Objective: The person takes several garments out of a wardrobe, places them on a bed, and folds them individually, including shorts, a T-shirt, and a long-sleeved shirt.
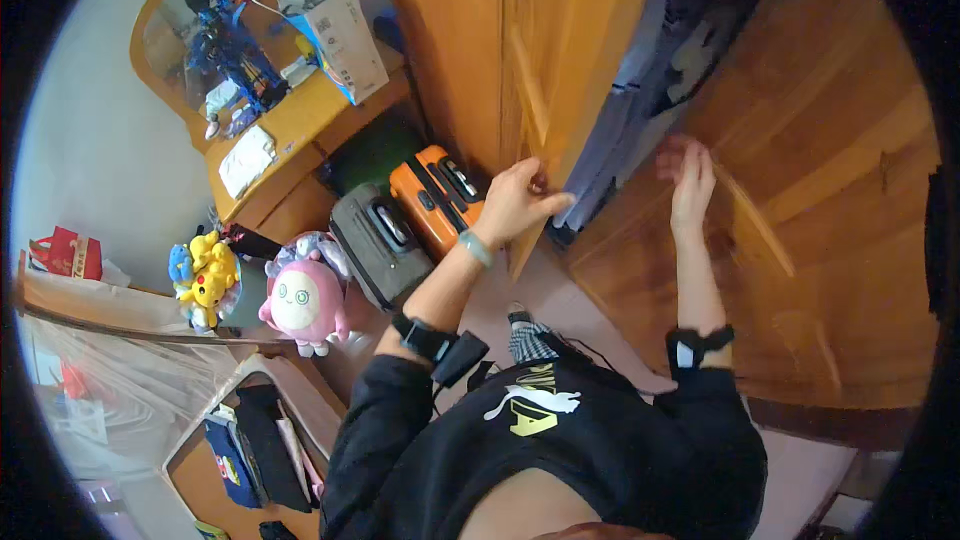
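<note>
A wooden wardrobe stands in front of me with its doors swung apart. My left hand [522, 202] is at the edge of the left wardrobe door [575, 50], fingers bent around it and thumb stretched out to the right. A pale bangle [476, 248] circles that wrist. My right hand [690, 180] is beside the inner edge of the right wardrobe door [850, 170], fingers apart and slightly blurred; whether it touches the wood I cannot tell. Between the doors hang light and dark clothes [625, 110], partly in shadow.
An orange suitcase [425, 215] and a grey suitcase [365, 250] stand left of the wardrobe. Behind them is a wooden dressing table [290, 130] bearing a paper bag [345, 45]. A pink plush toy [305, 300] and a yellow plush toy [208, 285] sit further left.
</note>
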`<state>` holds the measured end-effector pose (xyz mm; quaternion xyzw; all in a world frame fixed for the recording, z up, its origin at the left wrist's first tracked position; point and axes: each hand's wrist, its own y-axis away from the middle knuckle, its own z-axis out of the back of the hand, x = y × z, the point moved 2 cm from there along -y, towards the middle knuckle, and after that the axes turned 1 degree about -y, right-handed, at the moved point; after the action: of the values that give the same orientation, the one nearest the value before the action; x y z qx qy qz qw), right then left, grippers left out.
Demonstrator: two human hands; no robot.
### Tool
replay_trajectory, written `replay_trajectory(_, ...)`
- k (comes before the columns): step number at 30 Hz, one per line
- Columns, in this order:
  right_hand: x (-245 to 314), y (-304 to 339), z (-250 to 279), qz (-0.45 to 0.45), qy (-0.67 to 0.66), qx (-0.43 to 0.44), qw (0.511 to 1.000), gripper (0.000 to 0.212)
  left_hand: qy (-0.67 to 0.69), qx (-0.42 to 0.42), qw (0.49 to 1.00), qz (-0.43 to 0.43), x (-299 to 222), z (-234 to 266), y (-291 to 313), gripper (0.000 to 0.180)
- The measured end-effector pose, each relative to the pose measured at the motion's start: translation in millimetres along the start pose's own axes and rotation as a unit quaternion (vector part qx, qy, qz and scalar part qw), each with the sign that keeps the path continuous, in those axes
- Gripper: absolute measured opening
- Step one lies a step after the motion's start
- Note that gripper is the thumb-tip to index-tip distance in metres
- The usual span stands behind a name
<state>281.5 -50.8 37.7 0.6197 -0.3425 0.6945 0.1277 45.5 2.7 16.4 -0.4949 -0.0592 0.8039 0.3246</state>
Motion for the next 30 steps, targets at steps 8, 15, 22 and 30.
replay_trajectory(8,-59.4,122.5,78.8,-0.171,0.073,0.116,0.976,0.026,0.234,0.083,0.967,0.053,-10.9,-97.1,-55.8,0.045)
replay_trajectory(15,-108.7,107.0,35.4,-0.168,0.132,0.232,0.949,0.018,0.342,0.130,0.922,0.129,-2.7,-135.5,-69.9,0.058)
replay_trajectory(22,-171.4,43.2,-33.1,-0.336,-0.041,0.351,0.873,0.032,0.513,-0.055,0.799,0.310,79.6,-59.1,49.1,0.050)
replay_trajectory(30,-277.2,23.5,-79.7,-0.401,0.038,0.259,0.878,0.034,0.259,-0.632,0.555,0.475,11.8,64.8,427.8,0.051)
